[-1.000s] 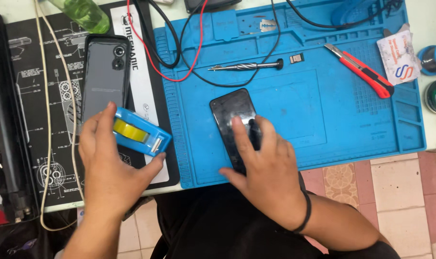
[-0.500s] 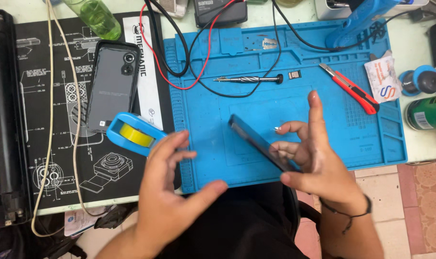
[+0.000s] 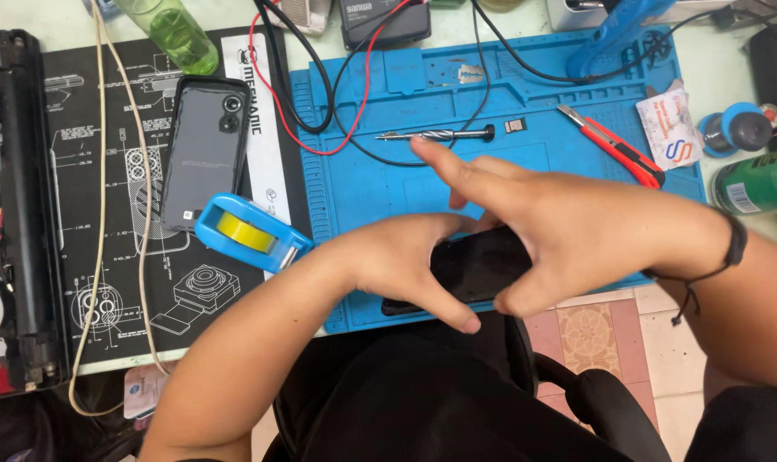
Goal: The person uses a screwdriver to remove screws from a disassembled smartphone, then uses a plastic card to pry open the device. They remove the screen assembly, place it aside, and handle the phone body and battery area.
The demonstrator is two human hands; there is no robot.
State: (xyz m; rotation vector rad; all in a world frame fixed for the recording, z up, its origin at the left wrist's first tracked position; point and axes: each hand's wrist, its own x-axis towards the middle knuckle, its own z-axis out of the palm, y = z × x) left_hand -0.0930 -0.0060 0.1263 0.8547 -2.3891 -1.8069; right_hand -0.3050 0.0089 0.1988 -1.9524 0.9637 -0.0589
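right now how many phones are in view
2. A dark phone is held between the left hand and right hand; a cased phone lies back-up on the black mat. Others may be hidden.

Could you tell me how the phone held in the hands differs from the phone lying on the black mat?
The held phone is gripped by both the left hand and right hand over the blue mat; the other phone lies untouched on the black mat. The held phone shows a plain dark face; the other shows its grey back with camera lenses. Both are slim rectangles.
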